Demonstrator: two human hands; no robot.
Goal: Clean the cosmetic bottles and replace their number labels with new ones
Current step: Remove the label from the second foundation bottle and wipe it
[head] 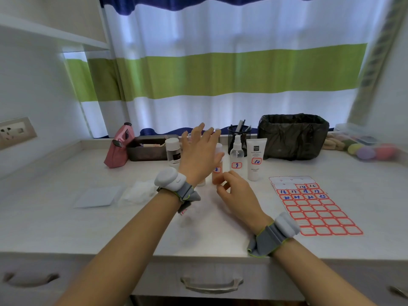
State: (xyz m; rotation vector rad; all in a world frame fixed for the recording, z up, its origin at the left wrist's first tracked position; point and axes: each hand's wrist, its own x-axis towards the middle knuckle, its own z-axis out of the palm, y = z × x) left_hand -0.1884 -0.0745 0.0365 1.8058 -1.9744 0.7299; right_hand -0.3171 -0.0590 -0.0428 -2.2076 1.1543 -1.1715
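Two bare hands, mine, reach out over a pale desk [66,221] toward a row of cosmetic bottles. My left hand [199,154] is raised with the fingers spread wide apart and straight, holding nothing, and it hides part of the row behind it. My right hand [234,191] sits lower and nearer, with its fingers curled loosely toward the thumb beside the foot of an orange bottle [217,171]; I cannot tell whether the fingertips are pinching anything. That orange bottle stands upright in the middle of the desk and wears a red-edged label with a blue number. Just to its right stands a clear spray bottle [236,154] with a label reading 5, and beside that a white tube [255,159] standing on its cap, labelled 10. To the left of my raised hand is a small clear bottle [172,151] with a white cap. On the right side of the desk lies a sheet of labels [315,206], red-bordered, with blue handwritten numbers in its upper rows and blanks below. Near the left lie a flat white packet [97,196] and a fluffy cotton pad [138,192]. Along the far edge sit a pink pouch [119,146], a dark tray [146,150], a mesh pen cup [239,133] and a bin lined with a black bag [292,135]. A striped curtain [220,69] hangs behind.
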